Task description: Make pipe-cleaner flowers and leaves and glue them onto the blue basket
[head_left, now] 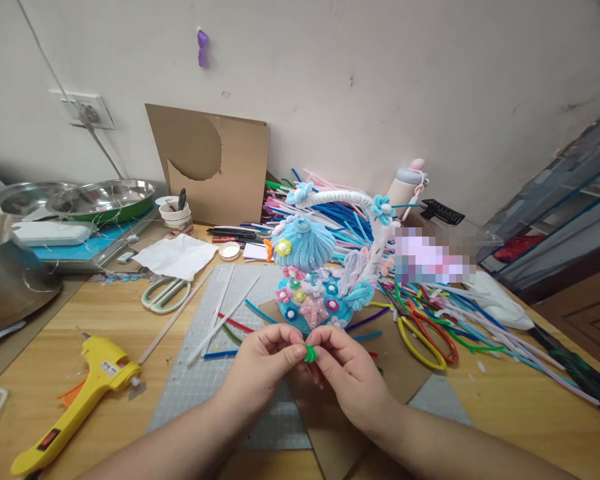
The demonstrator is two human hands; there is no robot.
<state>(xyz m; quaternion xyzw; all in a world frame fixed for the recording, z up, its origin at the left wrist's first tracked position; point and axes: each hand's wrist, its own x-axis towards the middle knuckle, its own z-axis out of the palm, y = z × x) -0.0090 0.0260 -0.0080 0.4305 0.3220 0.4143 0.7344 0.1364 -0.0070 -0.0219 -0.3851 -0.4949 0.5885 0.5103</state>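
Note:
My left hand [265, 363] and my right hand [347, 373] meet low in the middle, both with fingers pinched on a small green pipe-cleaner piece [310, 353] held between them. Just beyond the hands stands a fuzzy blue pipe-cleaner ornament [313, 280] with a shell, a starfish, small flowers and a white arched handle. It rests on a piece of brown cardboard [405, 373] over a grey cutting mat [215, 360]. Loose sticks and pipe cleaners lie on the mat to the left of the ornament.
A yellow glue gun [75, 403] lies at the front left. Pale green scissors [166, 293] are on the left, yellow-and-red scissors [425, 337] on the right. A heap of coloured pipe cleaners [460, 313] spreads right. Metal bowls [105, 199], a cup and leaning cardboard stand behind.

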